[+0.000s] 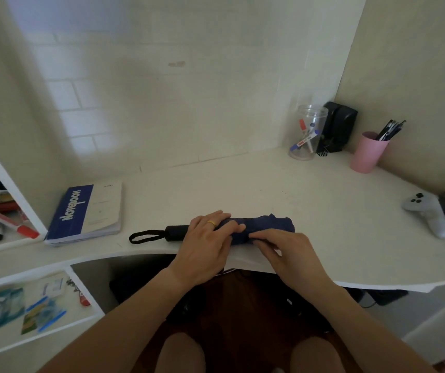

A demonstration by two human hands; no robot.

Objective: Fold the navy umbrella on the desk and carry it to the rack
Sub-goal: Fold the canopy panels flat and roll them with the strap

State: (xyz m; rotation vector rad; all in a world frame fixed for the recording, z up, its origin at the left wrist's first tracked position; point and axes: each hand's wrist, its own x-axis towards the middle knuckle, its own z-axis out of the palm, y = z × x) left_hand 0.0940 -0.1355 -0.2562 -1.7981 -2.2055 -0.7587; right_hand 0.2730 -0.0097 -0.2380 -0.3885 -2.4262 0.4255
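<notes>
Near the front edge of the white desk (310,189) we see the navy umbrella (264,224) lying on its side, collapsed and rolled, its black handle (175,232) pointing left and a black wrist loop (146,236) trailing out beyond it. Our left hand (205,246) lies over the middle of the bundle, fingers curled across the navy cloth and pressing it to the desk; a gold ring (211,223) shows on one finger. Our right hand (286,251) sits just beside it on the near side of the roll, fingertips pinching at the fabric or its strap, though we cannot tell which. The far right end of the canopy sticks out loose and crumpled past both hands.

To the left, a blue and white notebook (86,211) rests flat on the desk. Far right in the corner stand a clear plastic jar (308,131) with markers, a black speaker (339,130) just behind it, and a pink cup (368,153) holding dark pens. A grey game controller (428,214) lies at the right edge.
</notes>
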